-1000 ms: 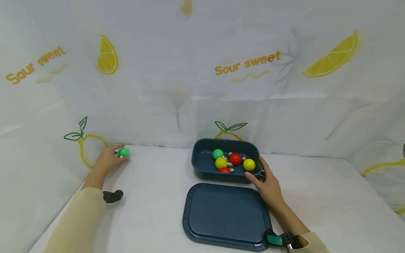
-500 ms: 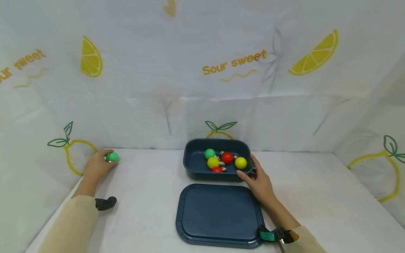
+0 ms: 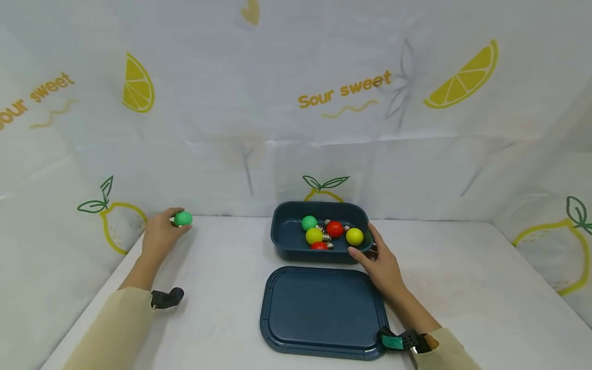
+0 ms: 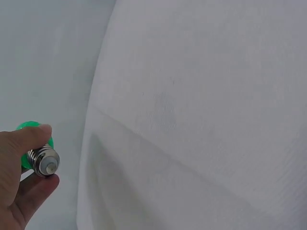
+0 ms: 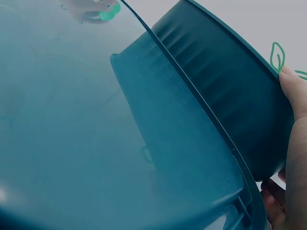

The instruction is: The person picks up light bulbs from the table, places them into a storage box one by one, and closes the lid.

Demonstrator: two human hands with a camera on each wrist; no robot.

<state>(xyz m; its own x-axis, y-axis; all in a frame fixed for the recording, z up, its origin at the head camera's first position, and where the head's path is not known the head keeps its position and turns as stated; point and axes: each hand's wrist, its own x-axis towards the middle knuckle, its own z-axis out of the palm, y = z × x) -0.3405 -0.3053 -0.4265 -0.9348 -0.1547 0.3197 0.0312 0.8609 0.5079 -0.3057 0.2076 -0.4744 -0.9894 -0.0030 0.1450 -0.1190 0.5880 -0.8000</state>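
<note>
My left hand (image 3: 162, 234) pinches a green light bulb (image 3: 183, 218) at the far left of the table. In the left wrist view the bulb's metal screw base (image 4: 45, 162) points out between thumb and fingers. My right hand (image 3: 385, 267) grips the right end of a dark blue box (image 3: 296, 253), its thumb at the front rim and its fingers round the side. Inside the box lie several bulbs: a green bulb (image 3: 309, 222), red ones including a red bulb (image 3: 335, 229), and yellow ones including a yellow bulb (image 3: 354, 236).
A flat dark blue lid (image 3: 324, 313) lies on the white table (image 3: 222, 308) in front of the box, partly under the right wrist. A white cloth backdrop (image 3: 208, 103) with lemon prints rises behind the table and at both sides.
My left hand's hold on the green bulb has shifted; it was first around it, then closer to the left, and now it is raised slightly to the right. The right hand stays on the box.
</note>
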